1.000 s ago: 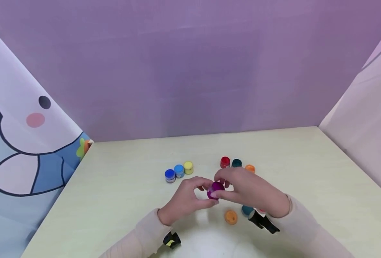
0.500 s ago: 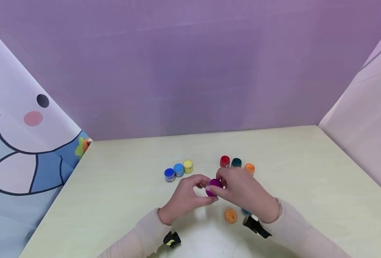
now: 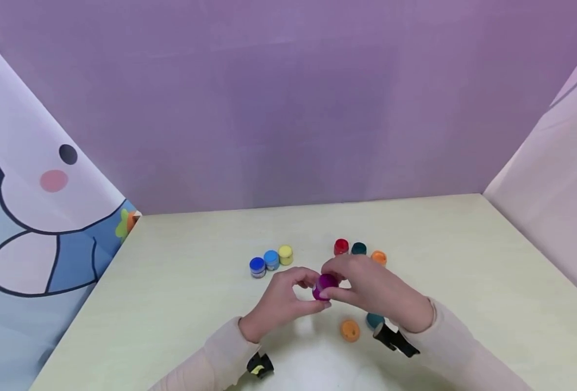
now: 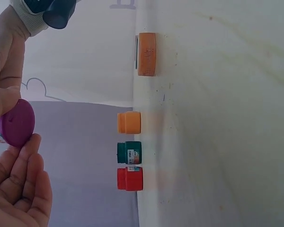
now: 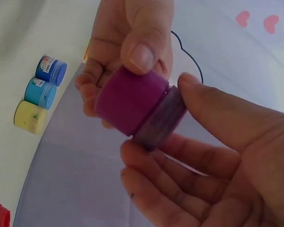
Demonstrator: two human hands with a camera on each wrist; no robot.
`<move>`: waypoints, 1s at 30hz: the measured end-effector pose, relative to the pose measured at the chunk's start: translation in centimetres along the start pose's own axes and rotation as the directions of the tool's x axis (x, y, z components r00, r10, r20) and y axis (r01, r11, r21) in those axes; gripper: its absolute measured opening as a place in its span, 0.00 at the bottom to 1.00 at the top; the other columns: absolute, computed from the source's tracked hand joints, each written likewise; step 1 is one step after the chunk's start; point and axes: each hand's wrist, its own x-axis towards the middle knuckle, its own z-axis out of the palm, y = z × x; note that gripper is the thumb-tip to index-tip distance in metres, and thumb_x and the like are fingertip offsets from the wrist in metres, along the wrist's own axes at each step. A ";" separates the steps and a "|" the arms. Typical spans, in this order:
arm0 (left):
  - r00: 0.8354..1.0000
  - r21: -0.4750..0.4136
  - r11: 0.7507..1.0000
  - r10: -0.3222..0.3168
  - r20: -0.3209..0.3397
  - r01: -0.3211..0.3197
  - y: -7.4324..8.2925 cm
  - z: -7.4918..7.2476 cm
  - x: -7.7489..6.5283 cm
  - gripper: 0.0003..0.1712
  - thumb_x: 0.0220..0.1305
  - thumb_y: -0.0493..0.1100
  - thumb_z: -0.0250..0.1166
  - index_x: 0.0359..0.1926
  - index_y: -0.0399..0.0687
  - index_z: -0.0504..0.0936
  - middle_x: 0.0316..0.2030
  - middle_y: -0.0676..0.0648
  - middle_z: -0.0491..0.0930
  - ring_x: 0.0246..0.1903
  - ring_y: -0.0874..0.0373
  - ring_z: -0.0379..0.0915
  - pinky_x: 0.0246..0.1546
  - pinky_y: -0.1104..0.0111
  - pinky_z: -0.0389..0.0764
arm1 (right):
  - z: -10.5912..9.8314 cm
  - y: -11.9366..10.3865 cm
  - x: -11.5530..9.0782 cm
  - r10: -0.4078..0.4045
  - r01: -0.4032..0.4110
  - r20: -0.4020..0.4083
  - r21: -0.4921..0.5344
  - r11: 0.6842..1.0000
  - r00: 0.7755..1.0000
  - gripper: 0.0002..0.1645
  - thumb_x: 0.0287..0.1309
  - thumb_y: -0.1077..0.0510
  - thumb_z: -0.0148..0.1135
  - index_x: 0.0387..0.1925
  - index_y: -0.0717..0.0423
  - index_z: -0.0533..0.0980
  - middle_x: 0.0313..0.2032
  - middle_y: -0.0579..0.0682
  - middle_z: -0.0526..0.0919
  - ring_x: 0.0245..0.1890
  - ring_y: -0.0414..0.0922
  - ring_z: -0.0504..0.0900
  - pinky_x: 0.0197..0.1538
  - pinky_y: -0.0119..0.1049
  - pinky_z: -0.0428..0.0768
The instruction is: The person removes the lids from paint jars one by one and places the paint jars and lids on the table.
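Observation:
A small purple paint jar [image 3: 325, 286] is held between both hands above the table. My left hand [image 3: 284, 300] grips it from the left, with thumb and fingers around the solid purple part. My right hand [image 3: 369, 285] pinches its other end; in the right wrist view the thumb and fingers of the right hand [image 5: 255, 161] hold the greyish-purple end band of the jar [image 5: 132, 104]. The jar is tilted there, and the left thumb presses on its side. In the left wrist view, a flat round purple face of the jar [image 4: 20, 123] shows.
Behind the hands stand red [image 3: 341, 247], dark green [image 3: 359, 248] and orange [image 3: 378, 257] jars with bare necks. Capped blue [image 3: 257, 267], light blue [image 3: 271, 259] and yellow [image 3: 286, 254] jars stand to the left. An orange lid [image 3: 350, 330] and teal lid [image 3: 375, 320] lie nearer.
My right hand has shifted slightly left and back right over the jar, which has turned a little. A reddish piece beside the teal lid is now hidden behind the right wrist.

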 end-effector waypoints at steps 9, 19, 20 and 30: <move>0.998 -0.038 0.999 0.011 0.057 -0.009 -0.1 0.1 0.0 0.19 0.49 0.44 0.74 0.44 0.51 0.81 0.39 0.60 0.82 0.39 0.65 0.74 0.45 0.64 0.77 | -1.1 0.8 -0.6 -0.172 0.172 0.143 0.012 0.985 0.975 0.21 0.49 0.63 0.70 0.48 0.52 0.78 0.41 0.39 0.80 0.42 0.34 0.77 0.45 0.27 0.78; 0.997 -0.001 0.998 0.067 0.046 -0.067 -0.3 -0.1 -0.3 0.18 0.50 0.43 0.73 0.43 0.49 0.80 0.38 0.55 0.83 0.38 0.64 0.73 0.44 0.63 0.77 | -0.9 0.6 -0.7 -0.177 0.176 0.139 0.015 0.984 0.974 0.23 0.52 0.53 0.69 0.50 0.52 0.74 0.45 0.39 0.77 0.44 0.34 0.75 0.48 0.29 0.77; 0.997 0.009 0.998 0.067 0.042 -0.068 -0.4 -0.1 -0.3 0.18 0.51 0.44 0.73 0.43 0.49 0.80 0.38 0.55 0.83 0.38 0.64 0.73 0.43 0.64 0.77 | -0.7 0.4 -0.8 -0.143 0.143 0.123 0.009 0.990 0.982 0.24 0.52 0.49 0.68 0.50 0.52 0.75 0.44 0.39 0.77 0.43 0.35 0.74 0.47 0.29 0.77; 0.999 0.064 0.997 0.031 0.024 -0.033 -0.2 0.1 0.0 0.17 0.49 0.43 0.74 0.42 0.52 0.81 0.37 0.61 0.81 0.38 0.66 0.73 0.44 0.63 0.77 | 0.3 0.0 -0.3 0.112 -0.113 -0.025 -0.004 0.994 0.993 0.11 0.50 0.50 0.71 0.32 0.48 0.78 0.27 0.35 0.77 0.30 0.33 0.74 0.34 0.28 0.77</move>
